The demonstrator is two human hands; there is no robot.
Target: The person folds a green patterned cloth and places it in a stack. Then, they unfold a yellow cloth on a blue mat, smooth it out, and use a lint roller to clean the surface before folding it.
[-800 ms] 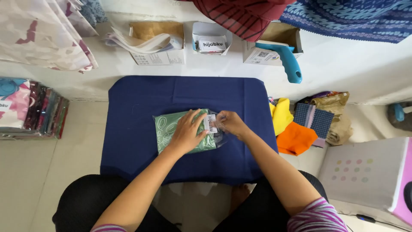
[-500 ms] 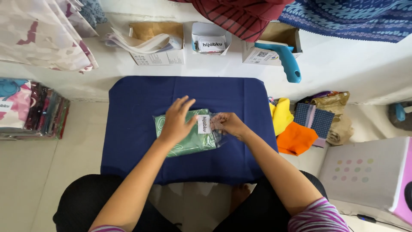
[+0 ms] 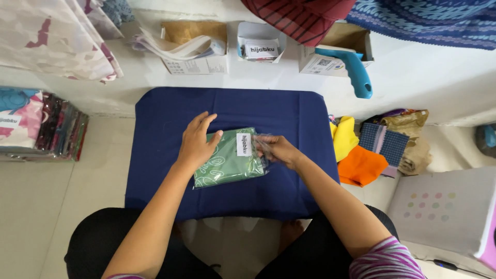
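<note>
With the left hand (image 3: 195,144) now shifted leftward and pressed flat on the green patterned cloth in its clear plastic sleeve (image 3: 229,159), the sleeve's open flap is being pinched by the right hand (image 3: 273,150) on the dark blue padded board (image 3: 165,119).

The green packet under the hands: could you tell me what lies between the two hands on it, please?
In the head view, a white label on the green packet lies between the left hand and the right hand.

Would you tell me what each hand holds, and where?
Right hand pinches the clear plastic packet of green patterned cloth at its right edge; left hand presses flat on its left part.
</note>
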